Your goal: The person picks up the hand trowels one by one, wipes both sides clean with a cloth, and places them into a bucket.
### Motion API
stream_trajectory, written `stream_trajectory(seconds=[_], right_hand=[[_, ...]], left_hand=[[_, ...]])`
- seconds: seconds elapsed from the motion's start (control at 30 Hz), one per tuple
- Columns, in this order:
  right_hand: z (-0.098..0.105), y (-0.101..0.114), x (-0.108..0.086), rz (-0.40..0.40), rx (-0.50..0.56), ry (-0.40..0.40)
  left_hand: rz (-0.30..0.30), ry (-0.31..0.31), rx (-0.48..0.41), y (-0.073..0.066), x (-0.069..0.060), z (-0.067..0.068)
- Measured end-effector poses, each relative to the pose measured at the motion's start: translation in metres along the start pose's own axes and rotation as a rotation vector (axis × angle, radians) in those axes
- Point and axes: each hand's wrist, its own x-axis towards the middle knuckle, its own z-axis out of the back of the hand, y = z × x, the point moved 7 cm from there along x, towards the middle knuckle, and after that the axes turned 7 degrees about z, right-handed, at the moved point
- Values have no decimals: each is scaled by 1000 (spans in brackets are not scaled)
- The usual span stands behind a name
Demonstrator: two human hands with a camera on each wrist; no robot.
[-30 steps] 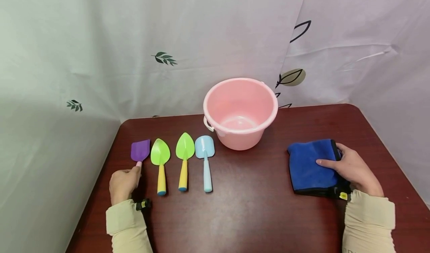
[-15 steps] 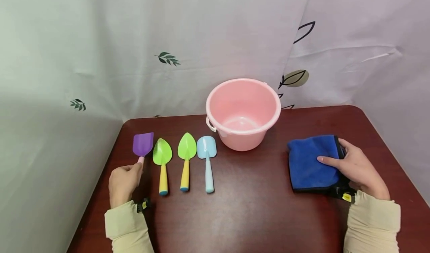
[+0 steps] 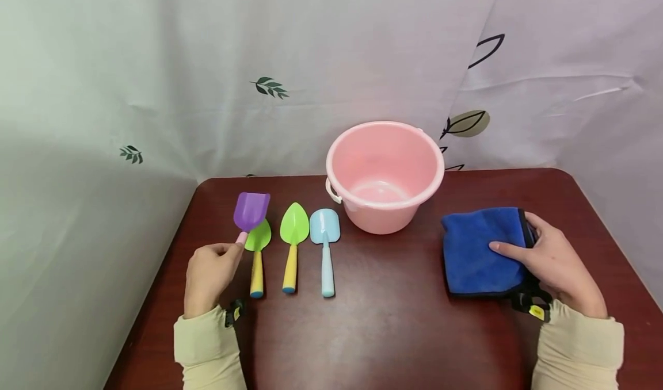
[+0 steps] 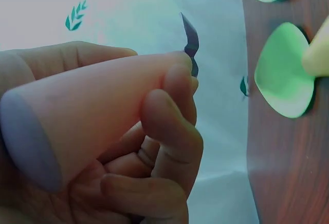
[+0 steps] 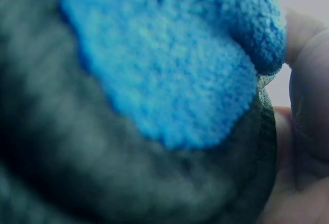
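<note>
My left hand [image 3: 211,275] grips the pink handle [image 4: 92,100] of a small toy shovel with a purple blade [image 3: 251,210]. The blade is raised and covers part of the left green trowel [image 3: 259,237] in the head view. At the right, my right hand [image 3: 561,266] pinches the edge of a folded blue cloth [image 3: 481,255] with black trim, thumb on top and other fingers mostly hidden under it. Close up in the right wrist view, the fluffy cloth [image 5: 169,75] fills most of the picture.
A second green trowel [image 3: 294,223] with a yellow handle and a light blue shovel [image 3: 326,229] lie side by side on the dark red table [image 3: 383,321]. Behind them stands a pink bucket [image 3: 385,217] with a white handle. A pale patterned sheet [image 3: 331,62] hangs at the back.
My left hand has lifted the purple shovel and moved it rightward, over the left green trowel. The right hand keeps hold of the cloth with little movement. The head view has shifted slightly.
</note>
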Motion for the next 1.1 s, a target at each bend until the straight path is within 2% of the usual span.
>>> stream_trajectory(seconds=[0.2,0.6,0.77,1.1], right_hand=[[1,7,-2,29,-13,-37],[4,19,-2,62,-48,-112],[3,23,-4,83,-41,-121],[2,33,-7,118,-67,-155]], left_hand=[[-43,23,16,-13,-7,-5],[-105,165,21,-37,-19,-25],[-166,176,44,-45,-26,-30],[-231,187,68,-54,-39,-39]])
